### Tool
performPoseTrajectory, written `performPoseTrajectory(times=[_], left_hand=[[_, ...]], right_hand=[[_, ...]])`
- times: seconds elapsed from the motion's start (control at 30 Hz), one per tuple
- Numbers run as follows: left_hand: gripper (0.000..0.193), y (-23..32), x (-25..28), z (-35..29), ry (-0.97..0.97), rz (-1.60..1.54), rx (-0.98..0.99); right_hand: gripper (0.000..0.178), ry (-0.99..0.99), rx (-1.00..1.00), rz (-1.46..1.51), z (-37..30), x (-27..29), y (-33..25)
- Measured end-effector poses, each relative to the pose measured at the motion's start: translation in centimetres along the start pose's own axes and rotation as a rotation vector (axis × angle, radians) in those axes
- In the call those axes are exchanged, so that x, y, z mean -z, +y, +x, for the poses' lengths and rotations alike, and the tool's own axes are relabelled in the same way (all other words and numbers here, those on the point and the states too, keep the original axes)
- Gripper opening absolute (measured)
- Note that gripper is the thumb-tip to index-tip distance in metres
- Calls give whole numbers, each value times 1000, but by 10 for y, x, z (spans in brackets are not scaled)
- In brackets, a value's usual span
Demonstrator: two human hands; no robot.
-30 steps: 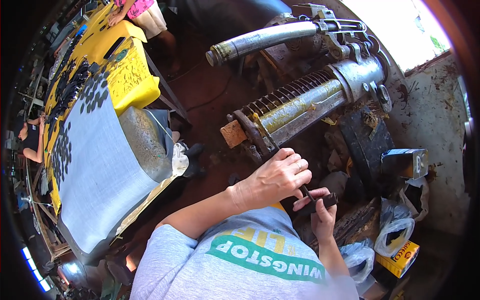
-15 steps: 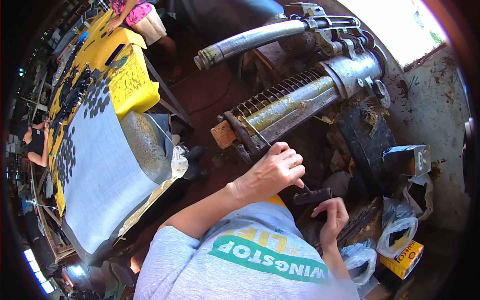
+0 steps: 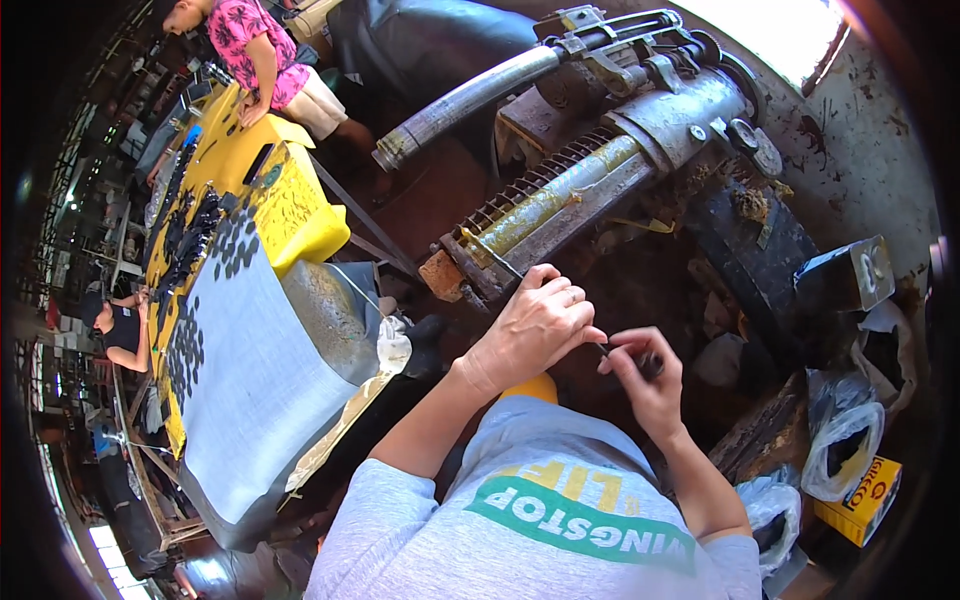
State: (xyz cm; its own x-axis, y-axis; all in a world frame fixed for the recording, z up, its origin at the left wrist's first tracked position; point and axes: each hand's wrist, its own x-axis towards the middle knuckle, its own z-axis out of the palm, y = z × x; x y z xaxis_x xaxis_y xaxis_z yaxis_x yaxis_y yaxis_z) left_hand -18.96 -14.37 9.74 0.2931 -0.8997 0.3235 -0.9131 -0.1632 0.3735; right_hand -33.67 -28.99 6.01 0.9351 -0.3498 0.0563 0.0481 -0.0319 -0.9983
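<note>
My left hand (image 3: 548,325) is closed around a thin rod, in front of the near end of a large, worn metal machine (image 3: 560,205). From my fist the rod runs up toward the machine's end. Just right of it, my right hand (image 3: 645,375) has its fingers curled round a dark cylindrical handle (image 3: 652,366), mostly hidden by them. A coil spring (image 3: 530,185) lies along the machine's greasy bar, and a brownish block (image 3: 440,275) sits at its end.
To the left stands a long table with yellow covering (image 3: 290,200), grey sheet (image 3: 260,390) and several dark discs (image 3: 185,350). A person in a pink shirt (image 3: 245,45) leans over it. On the right are a metal can (image 3: 850,275), plastic bags (image 3: 840,450) and a yellow box (image 3: 860,500).
My right hand has moved up and left and closed round the dark handle, which it was beside before. My left hand keeps its grip. The whole view has shifted.
</note>
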Motion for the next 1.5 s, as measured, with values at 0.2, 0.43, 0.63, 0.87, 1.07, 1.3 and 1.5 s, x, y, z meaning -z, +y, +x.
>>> performPoseTrajectory(times=[0.2,0.43,0.63,0.87,1.07,1.3,1.5], left_hand=[[26,9,6,-5,158,-187,-15],[20,1,3,-2,182,-224,-68],[23,0,3,9,149,-153,-89],[27,-2,2,16,37,-11,-102],[23,2,12,15,8,-22,-97],[23,3,9,6,160,-243,-15],[22,2,-1,12,227,-205,-85]], right_hand=[[36,-40,-612,798,8,11,-19],[48,-96,-418,238,-7,33,-19],[44,281,642,-642,-22,41,-18],[55,76,743,-862,-23,29,7],[50,43,-2,56,-19,18,-15],[46,-83,-648,898,-8,37,-19],[50,186,-48,55,-31,45,-17]])
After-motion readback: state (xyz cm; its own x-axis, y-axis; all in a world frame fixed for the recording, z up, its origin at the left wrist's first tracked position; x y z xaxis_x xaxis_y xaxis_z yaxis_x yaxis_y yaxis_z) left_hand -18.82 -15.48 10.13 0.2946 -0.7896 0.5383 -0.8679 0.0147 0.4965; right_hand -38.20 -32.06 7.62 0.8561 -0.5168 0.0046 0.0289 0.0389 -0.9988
